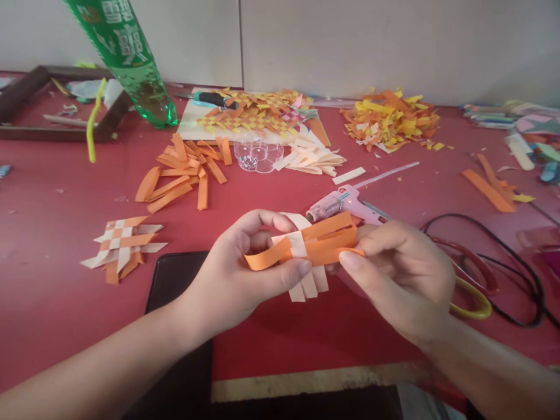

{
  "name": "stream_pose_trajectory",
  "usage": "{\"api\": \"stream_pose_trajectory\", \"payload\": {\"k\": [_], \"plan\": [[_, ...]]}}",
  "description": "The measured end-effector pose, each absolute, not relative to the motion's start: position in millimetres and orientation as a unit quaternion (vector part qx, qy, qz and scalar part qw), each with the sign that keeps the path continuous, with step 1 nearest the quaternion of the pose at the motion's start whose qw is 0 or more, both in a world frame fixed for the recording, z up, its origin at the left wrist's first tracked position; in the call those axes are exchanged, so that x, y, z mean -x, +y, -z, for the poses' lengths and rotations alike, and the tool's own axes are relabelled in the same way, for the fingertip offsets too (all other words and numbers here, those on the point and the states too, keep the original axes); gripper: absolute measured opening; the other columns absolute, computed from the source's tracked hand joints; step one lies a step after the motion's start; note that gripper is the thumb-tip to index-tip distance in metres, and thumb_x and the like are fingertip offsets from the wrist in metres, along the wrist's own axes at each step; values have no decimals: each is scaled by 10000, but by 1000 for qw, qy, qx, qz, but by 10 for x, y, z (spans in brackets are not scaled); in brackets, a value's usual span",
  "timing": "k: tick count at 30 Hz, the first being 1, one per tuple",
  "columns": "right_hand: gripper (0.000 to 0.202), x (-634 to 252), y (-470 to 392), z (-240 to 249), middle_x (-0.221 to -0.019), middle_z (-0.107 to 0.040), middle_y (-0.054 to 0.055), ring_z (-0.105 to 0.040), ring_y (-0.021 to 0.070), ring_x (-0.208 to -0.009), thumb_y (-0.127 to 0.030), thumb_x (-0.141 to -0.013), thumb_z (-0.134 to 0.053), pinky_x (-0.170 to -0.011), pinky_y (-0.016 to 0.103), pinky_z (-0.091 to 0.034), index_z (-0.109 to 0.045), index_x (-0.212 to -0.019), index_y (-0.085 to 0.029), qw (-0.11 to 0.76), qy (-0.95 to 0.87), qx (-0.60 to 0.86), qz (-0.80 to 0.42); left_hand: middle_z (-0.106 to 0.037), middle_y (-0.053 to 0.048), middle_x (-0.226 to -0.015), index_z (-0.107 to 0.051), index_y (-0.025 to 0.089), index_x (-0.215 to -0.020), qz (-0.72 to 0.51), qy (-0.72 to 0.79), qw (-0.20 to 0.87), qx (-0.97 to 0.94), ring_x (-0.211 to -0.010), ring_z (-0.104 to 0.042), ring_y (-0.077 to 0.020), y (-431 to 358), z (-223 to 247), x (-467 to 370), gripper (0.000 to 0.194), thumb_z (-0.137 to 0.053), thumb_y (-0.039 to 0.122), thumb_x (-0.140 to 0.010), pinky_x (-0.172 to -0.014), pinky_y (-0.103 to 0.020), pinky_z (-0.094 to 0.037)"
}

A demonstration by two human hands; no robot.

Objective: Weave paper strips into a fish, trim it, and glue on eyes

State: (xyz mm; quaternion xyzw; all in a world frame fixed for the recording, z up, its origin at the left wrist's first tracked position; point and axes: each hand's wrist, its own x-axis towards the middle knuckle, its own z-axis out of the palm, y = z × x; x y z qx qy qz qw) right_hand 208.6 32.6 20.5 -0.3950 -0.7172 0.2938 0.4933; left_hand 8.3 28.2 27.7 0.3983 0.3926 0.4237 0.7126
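Orange and cream paper strips (298,244), woven across each other, are held above the front of the red table. My left hand (245,262) grips them from the left, its thumb pressed on the front near the cream band. At the right end, my right hand (398,274) pinches the tip of an orange strip (350,252) between thumb and forefinger. One orange strip curls into a loop at the left, and cream ends hang below. Behind the strips lies a pink glue gun (350,201) with a clear glue stick in it.
A finished-looking woven paper piece (123,245) lies left, near a black flat object (175,280). Orange strips (186,172), cream strips (312,156) and a heap of paper scraps (389,119) lie farther back. A green bottle (131,64) stands back left; scissors (472,298) and a black cable (531,256) lie right.
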Motion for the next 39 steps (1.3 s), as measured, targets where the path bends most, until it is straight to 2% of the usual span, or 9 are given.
{"api": "stream_pose_trajectory", "payload": {"k": [8,13,17,21,25,28,31,35,39], "plan": [[246,-2063,314,-207,-706,-648,-35,-641,114,-575,-37,-789,-656,-511,236,-541,-540,-869,-238,528,-690,386,-311,-705,33,-769,-515,223,-935,-406,374,736,-391,-652,-702,-138,274,-271,-67,264,-745,194,-808,-665,-261,-564],[223,-2105,292,-174,-730,-658,-24,-671,136,-615,-68,-837,-635,-532,260,-556,-563,-939,-254,523,-684,409,-302,-712,33,-817,-573,213,-914,-412,418,701,-405,-728,-686,-110,281,-281,-67,284,-803,215,-748,-659,-188,-536],[205,-2122,305,-132,-747,-668,-20,-676,146,-605,-83,-846,-639,-524,285,-553,-562,-942,-247,535,-661,411,-327,-719,29,-853,-632,211,-941,-426,451,680,-390,-777,-693,-126,295,-269,-73,322,-842,254,-700,-704,-200,-544],[187,-2141,338,-96,-708,-654,-25,-681,175,-623,-121,-851,-650,-488,308,-527,-553,-946,-249,558,-619,417,-361,-735,18,-991,-683,234,-1003,-462,410,698,-362,-917,-700,-148,286,-257,-68,208,-755,233,-807,-842,-249,-556],[161,-2161,348,-77,-695,-641,-27,-647,169,-583,-159,-859,-650,-494,323,-513,-552,-934,-263,559,-609,430,-364,-732,-1,-1110,-704,244,-1010,-487,389,700,-348,-986,-700,-171,280,-244,-68,174,-715,206,-841,-838,-253,-570],[162,-2152,328,-89,-695,-613,-33,-567,124,-516,-172,-838,-679,-461,289,-462,-567,-919,-256,548,-622,452,-329,-751,-18,-1085,-721,231,-969,-491,401,694,-341,-957,-714,-177,294,-229,-71,155,-745,246,-817,-790,-236,-578],[150,-2132,318,-118,-753,-601,-12,-583,130,-619,-166,-831,-675,-509,273,-476,-573,-903,-249,525,-662,470,-256,-783,-12,-901,-734,207,-882,-477,405,707,-330,-808,-735,-150,308,-220,-69,130,-779,280,-784,-719,-205,-576],[267,-2127,337,-144,-925,-558,43,-594,211,-871,-195,-765,-719,-741,389,-539,-571,-981,-250,498,-745,427,-122,-787,-5,-791,-729,194,-819,-436,423,711,-354,-737,-739,-125,283,-242,-77,102,-771,283,-794,-689,-166,-567],[406,-2147,330,-170,-1121,-495,82,-545,278,-998,-377,-700,-808,-813,475,-527,-596,-1034,-288,404,-847,346,-8,-783,-6,-780,-724,185,-795,-398,451,661,-448,-735,-740,-133,226,-272,-102,79,-763,253,-794,-682,-164,-570]]}}
